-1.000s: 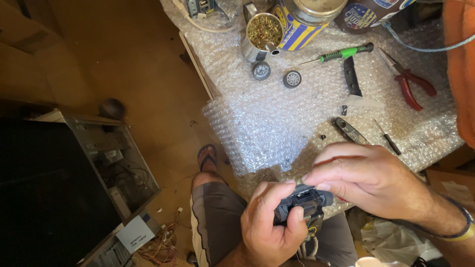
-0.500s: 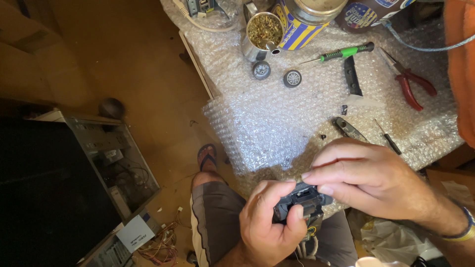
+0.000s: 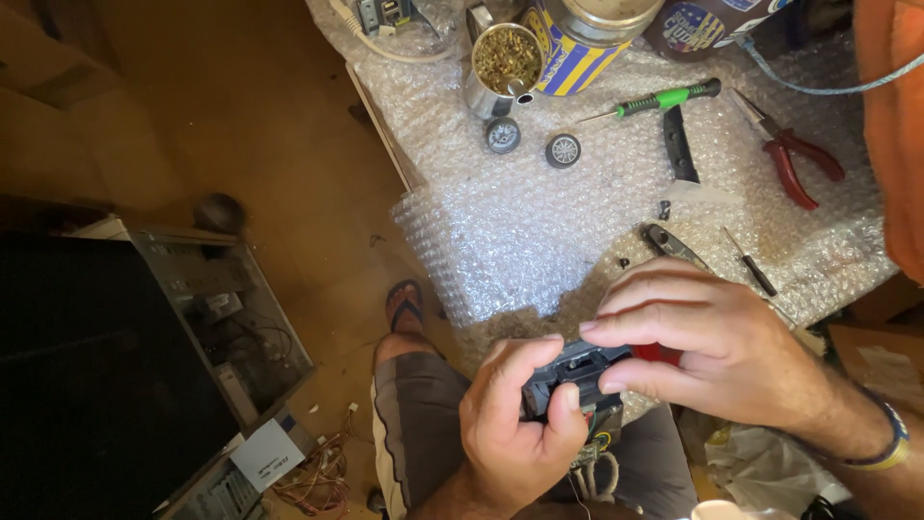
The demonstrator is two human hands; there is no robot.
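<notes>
Two bare hands hold one small dark plastic device above the person's lap. The left hand wraps it from below, fingers curled tight around its body and thumb pressed on its near face. The right hand pinches its far end from above, fingertips closed over it, with a red part showing under the palm. Thin coloured wires hang beneath the device.

Beyond the grip, on a table covered in bubble wrap, lie two small toy wheels, one green-handled screwdriver, one pair of red-handled pliers and one metal cup of small bits. To the left of the grip stands one open computer case.

Compared with a second earlier, the right hand's fingers have slid further over the device, and both hands sit slightly lower.
</notes>
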